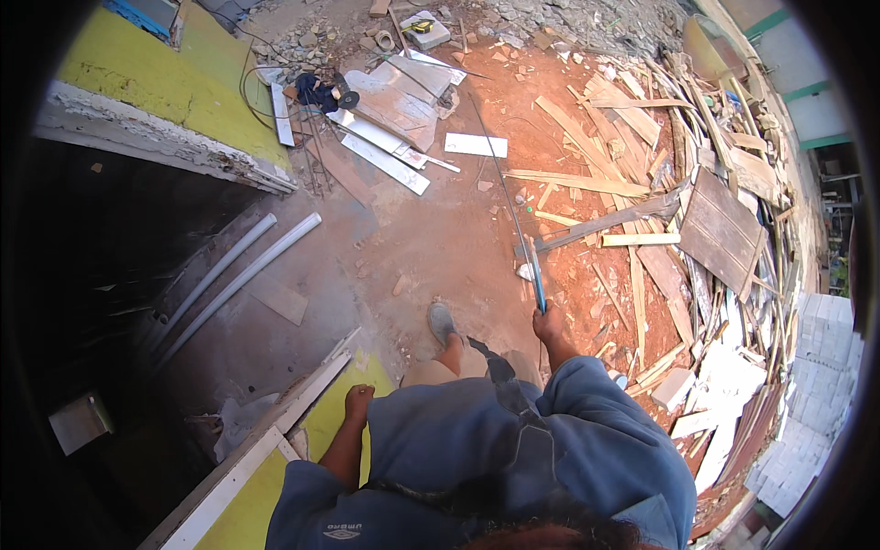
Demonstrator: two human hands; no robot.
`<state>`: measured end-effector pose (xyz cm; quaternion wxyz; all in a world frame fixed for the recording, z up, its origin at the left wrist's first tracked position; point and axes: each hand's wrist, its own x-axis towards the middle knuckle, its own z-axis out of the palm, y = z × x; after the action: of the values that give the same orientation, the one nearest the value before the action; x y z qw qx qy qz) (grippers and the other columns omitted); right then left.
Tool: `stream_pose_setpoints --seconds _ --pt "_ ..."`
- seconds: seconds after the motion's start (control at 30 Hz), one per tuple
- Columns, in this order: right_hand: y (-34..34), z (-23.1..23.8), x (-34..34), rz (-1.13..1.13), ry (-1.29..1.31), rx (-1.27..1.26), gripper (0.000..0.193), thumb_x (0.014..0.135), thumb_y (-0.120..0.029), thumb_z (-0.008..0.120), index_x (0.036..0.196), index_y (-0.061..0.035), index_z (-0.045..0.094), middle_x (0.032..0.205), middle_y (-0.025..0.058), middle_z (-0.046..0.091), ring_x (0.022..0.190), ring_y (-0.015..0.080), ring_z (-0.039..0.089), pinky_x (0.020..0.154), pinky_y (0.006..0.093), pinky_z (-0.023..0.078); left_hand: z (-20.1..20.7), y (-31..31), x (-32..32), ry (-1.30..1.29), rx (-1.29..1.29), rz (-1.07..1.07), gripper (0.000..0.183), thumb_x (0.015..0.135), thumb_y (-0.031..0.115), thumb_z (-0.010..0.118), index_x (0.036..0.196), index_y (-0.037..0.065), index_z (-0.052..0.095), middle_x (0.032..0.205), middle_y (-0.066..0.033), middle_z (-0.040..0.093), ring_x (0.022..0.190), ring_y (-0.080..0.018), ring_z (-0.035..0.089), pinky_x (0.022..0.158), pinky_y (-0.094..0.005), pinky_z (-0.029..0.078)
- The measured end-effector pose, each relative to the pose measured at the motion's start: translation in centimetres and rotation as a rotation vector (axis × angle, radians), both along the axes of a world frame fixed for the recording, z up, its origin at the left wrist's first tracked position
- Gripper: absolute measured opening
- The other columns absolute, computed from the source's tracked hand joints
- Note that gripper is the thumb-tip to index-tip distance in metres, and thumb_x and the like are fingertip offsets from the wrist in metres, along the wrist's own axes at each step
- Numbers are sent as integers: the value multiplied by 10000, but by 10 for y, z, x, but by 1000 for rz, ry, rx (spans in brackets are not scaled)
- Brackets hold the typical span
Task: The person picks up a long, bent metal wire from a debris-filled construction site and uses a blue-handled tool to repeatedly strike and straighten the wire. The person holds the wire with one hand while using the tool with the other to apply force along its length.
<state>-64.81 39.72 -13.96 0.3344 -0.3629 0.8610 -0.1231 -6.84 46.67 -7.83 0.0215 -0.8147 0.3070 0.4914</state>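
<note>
My right hand (549,324) is closed around a slim blue-handled tool (539,291), held low in front of me on the right. A long thin dark rod (500,174) runs from the tool toward the far side; I cannot tell whether the two are joined. My left hand (359,401) hangs at my left side with its fingers curled, and nothing shows in it. It is beside the top of a low yellow wall (330,417). One shoe (441,319) shows on the dirt floor ahead of my body.
Broken boards and a brown panel (722,229) are heaped on the right. White strips (476,145), slabs and a dark power tool (346,96) with a cable lie at the far left. Two white pipes (266,257) lean in the dark opening. White blocks (807,385) are stacked at far right.
</note>
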Motion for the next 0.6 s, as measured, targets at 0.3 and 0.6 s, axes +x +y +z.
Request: stream_pose_setpoints --seconds 0.3,0.6 --pt "48 177 -75 -200 -76 -288 233 939 -202 705 1086 -31 643 796 156 619 757 275 611 738 405 510 76 -259 -273 460 -259 -408 456 1016 394 682 1254 5 659 1204 -119 708 1140 -224 658 940 -349 503" --pt "158 296 -73 -490 -365 -381 260 969 -233 675 1208 -130 667 858 139 666 799 333 658 753 451 508 226 -296 -628 999 -16 -269 833 1025 588 558 1483 -101 460 1475 -240 543 1363 -357 536 1166 -504 409"
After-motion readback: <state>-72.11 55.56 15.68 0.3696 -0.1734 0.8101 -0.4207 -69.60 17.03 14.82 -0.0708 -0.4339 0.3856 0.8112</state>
